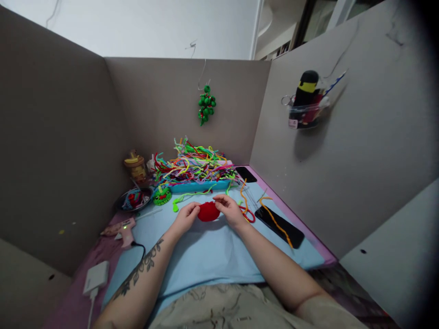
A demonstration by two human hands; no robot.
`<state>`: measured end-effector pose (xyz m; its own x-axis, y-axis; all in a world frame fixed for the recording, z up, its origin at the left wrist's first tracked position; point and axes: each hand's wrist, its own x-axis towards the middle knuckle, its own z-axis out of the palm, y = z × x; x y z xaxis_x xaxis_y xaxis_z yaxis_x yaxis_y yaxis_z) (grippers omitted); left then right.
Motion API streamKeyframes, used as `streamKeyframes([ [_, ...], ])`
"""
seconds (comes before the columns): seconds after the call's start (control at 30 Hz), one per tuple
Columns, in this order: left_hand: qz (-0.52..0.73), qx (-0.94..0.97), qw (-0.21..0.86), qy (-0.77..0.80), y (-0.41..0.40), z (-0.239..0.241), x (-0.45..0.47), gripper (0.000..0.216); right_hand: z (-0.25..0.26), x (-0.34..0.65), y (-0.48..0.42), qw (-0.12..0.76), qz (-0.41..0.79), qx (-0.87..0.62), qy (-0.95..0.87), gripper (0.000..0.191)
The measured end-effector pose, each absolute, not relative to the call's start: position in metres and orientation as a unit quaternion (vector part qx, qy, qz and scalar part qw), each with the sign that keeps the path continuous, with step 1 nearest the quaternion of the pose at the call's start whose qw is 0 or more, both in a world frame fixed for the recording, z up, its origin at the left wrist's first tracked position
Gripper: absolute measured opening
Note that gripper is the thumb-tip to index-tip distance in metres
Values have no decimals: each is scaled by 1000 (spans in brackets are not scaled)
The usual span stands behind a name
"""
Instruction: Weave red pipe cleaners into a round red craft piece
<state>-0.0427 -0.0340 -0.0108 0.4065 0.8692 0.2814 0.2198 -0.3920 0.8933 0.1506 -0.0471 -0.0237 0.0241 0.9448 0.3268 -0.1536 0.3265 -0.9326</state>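
Observation:
A red fuzzy rounded piece (208,212) is held just above the blue cloth, one side in each hand. My left hand (188,215) pinches its left edge between thumb and fingers. At its upper right edge, my right hand (229,210) grips it with thumb and fingertips. Behind it lies a bright green pipe cleaner (192,195) with a rounded green end. To the left sits a green fuzzy piece with red details (162,195). A red loop of pipe cleaner (252,215) rests just right of my right hand.
A blue tray (200,187) heaped with colourful pipe cleaners stands at the back. On the left are a pink glue gun (126,232), a dark bowl (127,201) and a white power adapter (96,277). Right lies a black flat object (284,230) under an orange strand. Grey panels surround the table.

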Motion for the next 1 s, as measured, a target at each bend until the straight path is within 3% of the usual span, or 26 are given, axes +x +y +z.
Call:
streamKeyframes([
  [0.23, 403, 719, 416, 386, -37, -11, -40, 30, -25, 146, -49, 512, 503, -383, -581, 20],
  [0.43, 440, 583, 588, 347, -32, -15, -38, 45, -27, 143, -45, 569, 650, -325, -385, 32],
  [0.53, 425, 549, 636, 337, -31, -18, -38, 48, -25, 144, -45, 565, 666, -313, -372, 34],
  [0.8, 490, 656, 431, 379, -35, -10, -40, 35, -27, 143, -48, 585, 496, -364, -529, 28],
  [1.0, 453, 702, 384, 392, -41, -2, -39, 27, -28, 146, -47, 554, 438, -395, -588, 18],
])
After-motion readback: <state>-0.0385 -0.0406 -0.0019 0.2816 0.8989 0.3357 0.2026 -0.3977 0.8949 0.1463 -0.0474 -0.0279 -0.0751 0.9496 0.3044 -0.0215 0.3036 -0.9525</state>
